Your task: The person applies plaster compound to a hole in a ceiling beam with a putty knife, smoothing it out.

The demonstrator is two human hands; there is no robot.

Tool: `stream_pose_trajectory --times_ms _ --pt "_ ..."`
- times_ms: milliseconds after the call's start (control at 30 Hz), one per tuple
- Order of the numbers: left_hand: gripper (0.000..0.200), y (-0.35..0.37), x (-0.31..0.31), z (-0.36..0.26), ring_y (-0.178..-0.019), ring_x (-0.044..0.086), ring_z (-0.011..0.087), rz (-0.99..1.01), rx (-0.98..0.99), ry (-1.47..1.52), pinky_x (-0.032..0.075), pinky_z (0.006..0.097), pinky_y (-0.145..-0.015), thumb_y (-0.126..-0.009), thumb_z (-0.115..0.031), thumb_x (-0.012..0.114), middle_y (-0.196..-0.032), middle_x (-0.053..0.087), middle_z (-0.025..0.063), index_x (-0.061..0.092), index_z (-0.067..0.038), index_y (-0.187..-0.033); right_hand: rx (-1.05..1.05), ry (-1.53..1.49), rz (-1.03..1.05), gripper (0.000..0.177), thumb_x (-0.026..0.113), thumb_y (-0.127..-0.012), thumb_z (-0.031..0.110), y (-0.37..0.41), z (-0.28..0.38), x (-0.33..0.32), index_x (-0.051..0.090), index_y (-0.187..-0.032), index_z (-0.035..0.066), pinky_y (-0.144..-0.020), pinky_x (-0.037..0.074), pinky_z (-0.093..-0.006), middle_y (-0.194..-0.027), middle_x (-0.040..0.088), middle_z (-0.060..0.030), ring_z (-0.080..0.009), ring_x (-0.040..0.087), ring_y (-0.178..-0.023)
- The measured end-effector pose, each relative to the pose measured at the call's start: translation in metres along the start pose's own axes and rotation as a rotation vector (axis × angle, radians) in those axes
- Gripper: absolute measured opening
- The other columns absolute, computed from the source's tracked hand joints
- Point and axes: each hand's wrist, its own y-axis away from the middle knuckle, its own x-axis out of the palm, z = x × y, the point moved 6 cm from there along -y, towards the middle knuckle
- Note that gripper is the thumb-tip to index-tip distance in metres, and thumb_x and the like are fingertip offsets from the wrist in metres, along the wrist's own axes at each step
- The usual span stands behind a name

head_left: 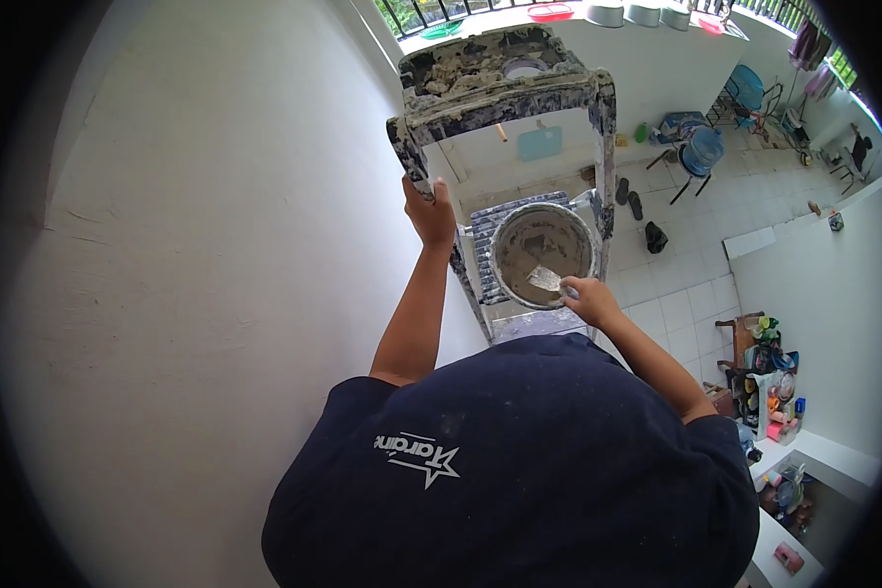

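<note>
My left hand [429, 211] is wrapped round the side rail of a plaster-crusted stepladder [519, 101]. In my right hand [586, 302] is a putty knife [544, 279], held by its handle, its pale smeared blade over the inside of a bucket [512, 235]. Grey-brown plaster coats the bucket's inner wall and bottom. The bucket stands on a ridged, paint-splattered ladder step [482, 235], between the two side rails. Dried lumps cover the ladder's top platform [461, 71] beyond my hands.
A white wall [216, 245] runs close along my left. Far below, on the tiled floor [671, 284], are sandals [635, 204], a black bag [656, 237] and a blue water jug [703, 152] on a stand. Bottles and bags [776, 387] crowd the right side. Pots [606, 14] line the ledge ahead.
</note>
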Motion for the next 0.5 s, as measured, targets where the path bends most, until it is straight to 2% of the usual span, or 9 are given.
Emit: stream_pose_trajectory --times_ms 133,233,333,433,500 --pt "0.032 0.000 0.001 -0.011 -0.089 0.069 0.0315 0.008 -0.014 0.010 0.053 0.0393 -0.082 -0.090 -0.009 0.060 -0.100 0.069 0.0198 0.053 0.005 -0.119 -0.062 -0.005 -0.096 0.030 0.073 -0.083 0.026 -0.035 0.004 0.026 0.069 -0.110 0.012 -0.082 0.053 -0.0471 -0.095 0.072 -0.0195 -0.0396 0.068 -0.093" --pt "0.033 0.000 0.001 -0.009 -0.090 0.069 0.0321 0.015 -0.001 0.001 0.053 0.0396 -0.083 -0.091 -0.010 0.060 -0.100 0.069 0.0197 0.053 0.004 -0.120 0.009 0.135 0.049 0.031 0.073 -0.083 0.026 -0.051 -0.002 0.041 0.070 -0.110 0.013 -0.082 0.054 -0.0475 -0.095 0.072 -0.0186 -0.0392 0.069 -0.092" --pt "0.033 -0.001 0.000 -0.004 -0.090 0.068 0.0321 0.012 0.003 -0.007 0.053 0.0398 -0.082 -0.091 -0.011 0.061 -0.100 0.069 0.0198 0.053 0.005 -0.120 0.031 0.139 0.086 0.023 0.070 -0.082 0.024 -0.049 -0.009 0.036 0.071 -0.101 0.010 -0.079 0.056 -0.0502 -0.090 0.071 -0.0207 -0.0395 0.069 -0.090" --pt "0.034 -0.001 0.000 0.000 -0.089 0.068 0.0307 0.004 -0.009 -0.012 0.052 0.0395 -0.082 -0.092 -0.011 0.061 -0.100 0.069 0.0201 0.053 0.005 -0.121 -0.012 0.290 0.111 0.028 0.071 -0.080 0.023 -0.045 -0.017 0.031 0.072 -0.106 0.012 -0.080 0.056 -0.0484 -0.090 0.072 -0.0174 -0.0370 0.070 -0.089" --pt "0.036 -0.001 0.001 -0.001 -0.087 0.068 0.0292 0.000 0.017 0.010 0.053 0.0389 -0.080 -0.092 -0.012 0.062 -0.098 0.069 0.0199 0.053 0.006 -0.121 -0.010 0.332 0.115 0.026 0.070 -0.078 0.021 -0.041 -0.022 0.028 0.073 -0.102 0.011 -0.079 0.056 -0.0486 -0.087 0.072 -0.0175 -0.0365 0.070 -0.087"
